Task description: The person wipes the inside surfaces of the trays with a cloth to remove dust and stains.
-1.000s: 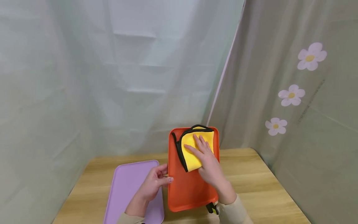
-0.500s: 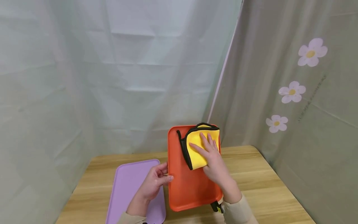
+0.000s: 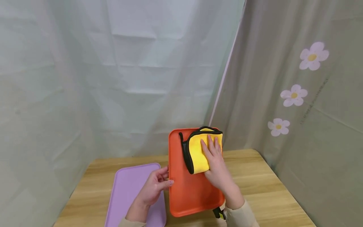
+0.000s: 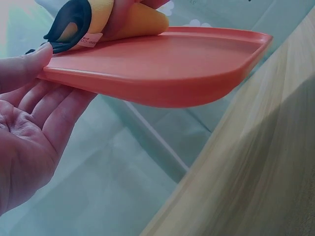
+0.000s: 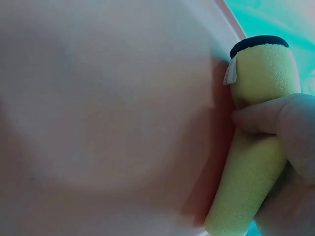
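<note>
Left hand [image 3: 151,189] pinches orange tray [image 3: 195,198] at left rim; right hand [image 3: 219,170], fingers spread, pinches yellow cloth [image 3: 197,154] against tray

curtained nook, wider setting unclear | pale hanging sheets [image 3: 133,69] | printed flowers [image 3: 294,95] | wood-grain table [image 3: 261,183]

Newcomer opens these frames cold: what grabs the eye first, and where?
Most likely the orange tray, held above the table by its left edge in the left grip. Next, the yellow cloth with black trim, on the tray's upper right under the right grip. Then the purple tray, lying on the table at left.
</note>
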`<state>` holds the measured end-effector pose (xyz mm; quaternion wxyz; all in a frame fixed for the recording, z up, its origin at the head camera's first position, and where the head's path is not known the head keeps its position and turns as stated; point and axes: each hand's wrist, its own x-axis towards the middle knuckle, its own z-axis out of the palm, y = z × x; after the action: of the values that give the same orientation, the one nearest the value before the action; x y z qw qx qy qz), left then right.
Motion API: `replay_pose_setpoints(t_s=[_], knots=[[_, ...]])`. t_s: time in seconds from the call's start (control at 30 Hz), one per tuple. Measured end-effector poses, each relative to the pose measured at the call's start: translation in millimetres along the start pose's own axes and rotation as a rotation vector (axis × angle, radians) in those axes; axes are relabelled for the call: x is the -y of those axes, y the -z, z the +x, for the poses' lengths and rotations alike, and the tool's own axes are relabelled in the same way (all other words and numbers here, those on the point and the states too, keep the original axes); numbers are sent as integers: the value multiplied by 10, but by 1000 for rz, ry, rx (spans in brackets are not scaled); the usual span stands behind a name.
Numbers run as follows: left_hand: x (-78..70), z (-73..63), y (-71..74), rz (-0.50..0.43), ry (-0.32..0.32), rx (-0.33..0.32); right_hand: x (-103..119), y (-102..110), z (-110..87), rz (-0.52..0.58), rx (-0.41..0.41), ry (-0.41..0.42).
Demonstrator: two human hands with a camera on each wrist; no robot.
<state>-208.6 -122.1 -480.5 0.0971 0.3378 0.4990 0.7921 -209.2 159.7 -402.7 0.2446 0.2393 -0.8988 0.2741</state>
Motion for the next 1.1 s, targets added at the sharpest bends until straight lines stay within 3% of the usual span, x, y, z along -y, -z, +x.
replay_pose_setpoints(t_s=[0.23,0.53,0.83,1.1], knots=[[27,-51,-42,-5,26,2,18,-56,-97,-6,-21,-7],[55,-29,-53,-8,31,0,33,-71,-94,-5,22,-40],[-3,71,-84,38,55,-11,59,23,-51,3,79,2],[-60,32,-100,38,75,-40,116,9,-54,12,101,23]])
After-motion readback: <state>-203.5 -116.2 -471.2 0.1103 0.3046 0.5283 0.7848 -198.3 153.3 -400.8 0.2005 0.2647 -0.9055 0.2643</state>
